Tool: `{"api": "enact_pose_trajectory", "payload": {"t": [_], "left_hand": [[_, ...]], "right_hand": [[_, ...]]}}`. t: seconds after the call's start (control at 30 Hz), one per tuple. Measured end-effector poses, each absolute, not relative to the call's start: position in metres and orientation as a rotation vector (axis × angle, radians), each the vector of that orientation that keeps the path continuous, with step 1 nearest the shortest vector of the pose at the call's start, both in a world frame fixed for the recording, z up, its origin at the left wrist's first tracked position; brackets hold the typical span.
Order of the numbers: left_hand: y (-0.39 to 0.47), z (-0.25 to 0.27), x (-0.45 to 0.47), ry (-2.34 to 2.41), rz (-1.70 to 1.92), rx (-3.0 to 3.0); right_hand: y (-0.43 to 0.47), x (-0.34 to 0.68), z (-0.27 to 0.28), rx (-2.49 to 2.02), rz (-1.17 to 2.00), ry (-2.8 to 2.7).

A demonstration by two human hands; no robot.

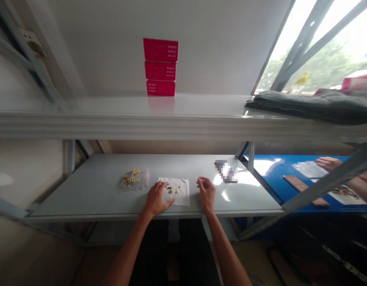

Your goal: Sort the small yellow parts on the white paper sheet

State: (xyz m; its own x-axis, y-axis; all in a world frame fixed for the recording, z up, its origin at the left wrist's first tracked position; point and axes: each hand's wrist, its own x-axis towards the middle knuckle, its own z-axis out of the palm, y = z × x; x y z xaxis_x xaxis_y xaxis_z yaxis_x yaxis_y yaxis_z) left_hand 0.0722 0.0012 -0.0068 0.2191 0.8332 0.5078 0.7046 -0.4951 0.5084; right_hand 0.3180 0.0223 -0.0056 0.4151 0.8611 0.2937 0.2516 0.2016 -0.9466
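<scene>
A white sheet of paper [183, 194], slightly creased, lies near the front edge of the grey table [97, 198]. Several small yellow pieces [176, 192] and a dark one rest on it. Across the sheet's left edge lies my left hand [156, 200], its thumb and fingers apart around the left side of the pieces. My right hand [206, 192] is just right of the sheet, above the table, fingers curled with the tips together. Whatever they may pinch is too small to make out. Left of my left hand is a clear zip bag [137, 178] of yellow and dark pieces.
A blurred-out item [227, 171] lies at the table's back right. Above runs a shelf [112, 105] with stacked red boxes [161, 70] and a folded dark cloth [308, 105]. At right, another person's hands [329, 163] work over a blue table [269, 171], beyond a metal frame.
</scene>
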Motion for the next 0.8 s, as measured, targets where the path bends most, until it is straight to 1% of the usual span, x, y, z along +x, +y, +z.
{"api": "enact_pose_trajectory", "payload": {"t": [0.07, 0.13, 0.23, 0.33, 0.43, 0.53, 0.67, 0.8], "left_hand": [[0.002, -0.008, 0.076, 1.504, 1.177, 2.264], [0.003, -0.007, 0.075, 1.494, 1.21, 2.2], [0.007, -0.002, 0.06, 1.493, 1.251, 2.181], [0.014, 0.0, 0.03, 1.677, 1.322, 2.209], [0.022, -0.007, -0.005, 1.93, 1.362, 2.228], [0.027, -0.017, -0.026, 2.082, 1.258, 2.212], [0.027, -0.023, -0.027, 2.185, 1.082, 2.19], [0.022, -0.02, -0.023, 2.178, 1.126, 2.19]], "right_hand": [[0.014, 0.343, -0.003, -1.515, 0.379, -1.16], [0.008, 0.36, -0.001, -1.601, 0.272, -1.14], [0.002, 0.366, 0.0, -1.657, 0.197, -1.092], [0.003, 0.361, -0.004, -1.682, 0.15, -1.069], [0.004, 0.358, -0.007, -1.654, 0.138, -1.194], [0.003, 0.356, -0.005, -1.524, 0.156, -1.505], [-0.004, 0.342, 0.002, -1.344, 0.196, -1.8], [-0.01, 0.315, 0.004, -1.258, 0.301, -2.002]]}}
